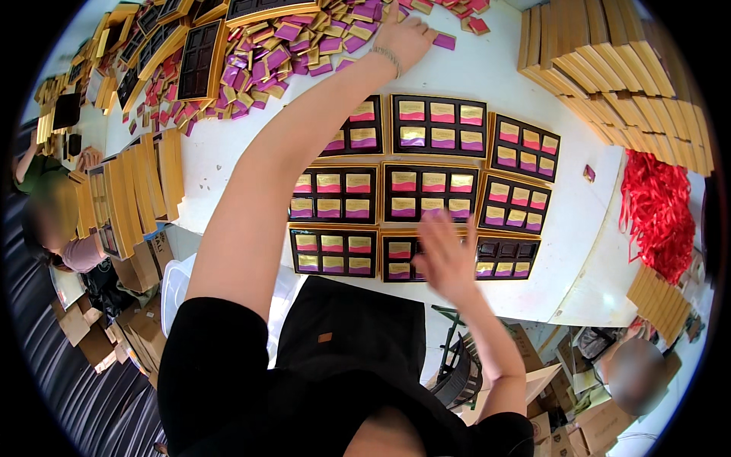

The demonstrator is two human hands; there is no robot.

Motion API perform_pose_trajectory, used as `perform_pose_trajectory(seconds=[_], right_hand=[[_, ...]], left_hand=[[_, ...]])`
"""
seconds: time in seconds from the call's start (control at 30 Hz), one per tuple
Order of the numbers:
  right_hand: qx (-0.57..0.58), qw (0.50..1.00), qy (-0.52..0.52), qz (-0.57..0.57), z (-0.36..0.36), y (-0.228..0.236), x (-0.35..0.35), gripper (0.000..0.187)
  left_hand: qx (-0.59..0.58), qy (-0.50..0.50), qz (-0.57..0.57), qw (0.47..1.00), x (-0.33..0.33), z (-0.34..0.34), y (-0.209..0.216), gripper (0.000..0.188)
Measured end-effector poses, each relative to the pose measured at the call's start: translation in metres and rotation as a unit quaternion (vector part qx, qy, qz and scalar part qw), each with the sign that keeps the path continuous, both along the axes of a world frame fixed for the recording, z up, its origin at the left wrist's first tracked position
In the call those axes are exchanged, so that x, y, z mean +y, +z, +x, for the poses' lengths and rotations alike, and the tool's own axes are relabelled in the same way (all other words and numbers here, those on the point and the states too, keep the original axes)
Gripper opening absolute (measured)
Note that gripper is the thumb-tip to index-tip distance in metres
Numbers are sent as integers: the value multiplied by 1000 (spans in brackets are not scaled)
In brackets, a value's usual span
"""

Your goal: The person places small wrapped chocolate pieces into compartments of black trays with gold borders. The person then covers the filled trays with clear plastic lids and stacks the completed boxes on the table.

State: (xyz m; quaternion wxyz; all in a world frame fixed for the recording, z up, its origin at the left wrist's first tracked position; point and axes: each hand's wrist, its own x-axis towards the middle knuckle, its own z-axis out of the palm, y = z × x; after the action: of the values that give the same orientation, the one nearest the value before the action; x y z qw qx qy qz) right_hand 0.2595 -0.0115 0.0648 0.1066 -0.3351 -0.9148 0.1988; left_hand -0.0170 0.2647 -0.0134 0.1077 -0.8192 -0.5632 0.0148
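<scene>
My left hand (403,44), with a bracelet at the wrist, stretches to the far edge of a heap of purple-and-gold wrapped pieces (289,57). Its index finger points away and the others bend toward the table; no held piece shows. My right hand (448,255), somewhat blurred, hovers with spread fingers over the nearest row of boxes. Beneath it, one box (398,276) is partly hidden. The near right box (527,260) has purple-and-gold pieces in its lower row and dark bare compartments in its upper row. Behind, other boxes (432,164) hold pink-and-gold pieces above purple-and-gold ones.
Gold-edged boxes stand stacked at the far right (609,68) and left (137,190). More trays (202,61) lie on the heap. Red ribbon (659,213) is bundled on the right. One loose piece (589,173) lies right of the boxes. People sit at both sides.
</scene>
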Motion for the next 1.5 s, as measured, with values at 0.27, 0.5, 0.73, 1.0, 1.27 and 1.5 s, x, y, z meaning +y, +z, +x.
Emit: perform_pose_trajectory(seconds=[0.27,0.5,0.73,1.0,1.27,1.5], right_hand=[[61,942,-211,254,-37,-71,355,36],[4,951,-240,197,-92,-127,381,12],[-29,956,-125,262,-64,-96,356,26],[439,713,-244,-489,27,-33,228,44],[377,550,-377,-643,90,-5,57,21],[418,522,-396,-629,92,-5,15,20]], left_hand=[[-227,68,-45,971,-17,14,26,37],[-708,186,-231,641,-53,-10,35,31],[-761,49,-261,592,-190,40,80,15],[-583,183,-143,778,-332,137,63,15],[-338,106,-13,935,-355,149,51,23],[-269,69,36,960,-358,153,43,28]])
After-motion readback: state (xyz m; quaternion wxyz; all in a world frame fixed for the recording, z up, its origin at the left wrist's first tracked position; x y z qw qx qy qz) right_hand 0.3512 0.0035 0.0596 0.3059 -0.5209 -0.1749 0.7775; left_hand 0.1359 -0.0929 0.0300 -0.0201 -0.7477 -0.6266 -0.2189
